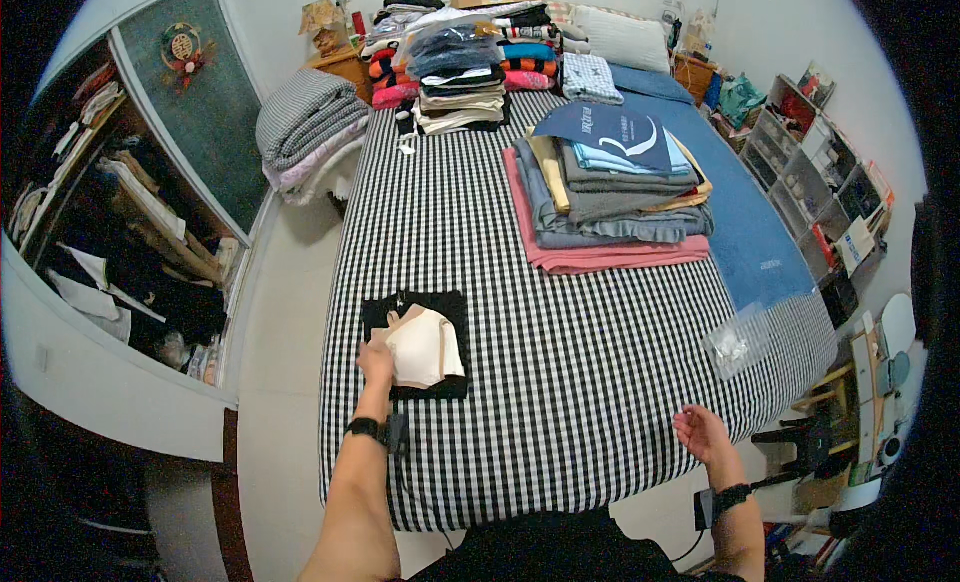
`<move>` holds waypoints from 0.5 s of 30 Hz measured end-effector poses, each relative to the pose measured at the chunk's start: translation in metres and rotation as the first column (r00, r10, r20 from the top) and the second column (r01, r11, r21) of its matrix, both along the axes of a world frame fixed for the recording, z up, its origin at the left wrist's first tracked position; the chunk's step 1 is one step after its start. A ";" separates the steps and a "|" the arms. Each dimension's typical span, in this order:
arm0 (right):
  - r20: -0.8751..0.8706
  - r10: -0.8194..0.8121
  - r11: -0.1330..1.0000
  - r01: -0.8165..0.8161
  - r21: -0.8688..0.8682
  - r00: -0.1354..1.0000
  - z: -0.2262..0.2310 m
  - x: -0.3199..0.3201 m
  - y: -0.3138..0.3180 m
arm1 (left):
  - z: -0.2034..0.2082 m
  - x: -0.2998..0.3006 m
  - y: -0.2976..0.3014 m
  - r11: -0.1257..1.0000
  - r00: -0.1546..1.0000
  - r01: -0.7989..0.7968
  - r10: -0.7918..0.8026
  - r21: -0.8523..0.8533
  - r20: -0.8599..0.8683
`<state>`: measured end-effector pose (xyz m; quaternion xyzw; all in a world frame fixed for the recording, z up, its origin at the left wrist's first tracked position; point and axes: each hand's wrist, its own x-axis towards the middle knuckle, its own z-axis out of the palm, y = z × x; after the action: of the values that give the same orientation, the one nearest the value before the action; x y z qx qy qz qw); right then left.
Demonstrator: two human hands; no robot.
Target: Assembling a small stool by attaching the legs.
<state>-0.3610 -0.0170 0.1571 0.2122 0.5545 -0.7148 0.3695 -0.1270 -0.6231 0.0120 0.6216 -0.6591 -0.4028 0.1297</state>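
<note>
My left hand (376, 362) is closed on the left edge of a folded white-and-beige bra (424, 346). The bra lies on a folded black garment (459, 386), which rests on the checked bedspread near the bed's left side. Out to the right, my right hand (703, 434) hovers over the bed's near edge, its fingers loosely curled and apart, with nothing in them. Beyond that hand a clear plastic bag (735, 347) lies on the bedspread.
The black-and-white checked bedspread (440, 222) covers the bed. Folded bedding (625, 257) is stacked right of centre, and clothes (460, 102) are piled at the far end. An open wardrobe (130, 222) stands left; shelves (790, 162) line the right wall.
</note>
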 end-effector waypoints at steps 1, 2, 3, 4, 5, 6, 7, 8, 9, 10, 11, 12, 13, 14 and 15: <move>-0.031 -0.063 0.995 0.065 0.077 0.998 0.011 0.009 -0.002 | 0.032 -0.025 0.032 0.992 0.994 -0.004 0.018 -0.128 0.107; -0.029 -0.101 0.991 0.103 0.091 0.994 0.013 0.015 0.003 | 0.079 -0.041 0.073 0.966 0.977 0.009 0.047 -0.259 0.207; -0.053 -0.088 0.991 0.093 0.094 0.995 0.017 0.019 0.002 | 0.088 -0.038 0.081 0.901 0.986 0.097 -0.030 -0.423 0.163; -0.078 -0.080 0.991 0.088 0.097 0.994 0.020 0.023 0.003 | 0.091 -0.036 0.087 0.774 0.972 0.233 -0.175 -0.589 0.154; -0.055 -0.058 0.993 0.063 0.104 0.997 0.016 0.021 0.005 | 0.100 -0.042 0.101 0.711 0.926 0.377 -0.303 -0.594 0.224; -0.036 -0.056 0.991 0.060 0.117 0.998 0.014 0.020 0.008 | 0.108 -0.053 0.120 0.621 0.851 0.520 -0.440 -0.586 0.288; -0.045 -0.076 0.993 0.080 0.082 0.996 0.012 0.020 0.004 | 0.115 -0.057 0.131 0.560 0.745 0.664 -0.551 -0.495 0.377; -0.053 -0.047 0.990 0.054 0.131 0.997 0.006 0.015 0.002 | 0.112 -0.058 0.139 0.467 0.607 0.793 -0.655 -0.392 0.449; -0.048 -0.028 0.996 0.032 0.086 0.998 0.002 0.011 -0.008 | 0.075 -0.051 0.127 0.475 0.556 0.829 -0.639 -0.296 0.531; -0.088 0.053 0.996 -0.046 0.074 0.995 -0.002 0.009 -0.008 | 0.039 -0.038 0.111 0.424 0.523 0.852 -0.692 -0.306 0.498; -0.083 0.019 0.997 -0.014 0.071 0.996 0.002 0.010 -0.014 | 0.031 -0.035 0.108 0.473 0.516 0.852 -0.687 -0.224 0.512; -0.068 0.062 0.989 -0.053 0.138 0.996 0.014 0.011 -0.025 | 0.005 -0.029 0.094 0.477 0.519 0.850 -0.688 -0.223 0.507; -0.088 0.104 0.989 -0.093 0.118 0.991 0.008 0.009 -0.020 | 0.003 -0.031 0.088 0.461 0.481 0.871 -0.730 -0.170 0.485; -0.121 0.154 0.973 -0.129 0.193 0.981 0.014 0.009 -0.017 | 0.043 -0.046 0.108 0.544 0.476 0.839 -0.738 0.005 0.478; -0.161 0.177 0.961 -0.136 0.239 0.971 0.015 0.010 -0.010 | 0.050 -0.050 0.110 0.547 0.472 0.836 -0.750 0.035 0.463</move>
<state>-0.3514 -0.0273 0.1719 0.1424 0.6788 -0.6316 0.3464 -0.1769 -0.5128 0.0624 0.2979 -0.9191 -0.2030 -0.1593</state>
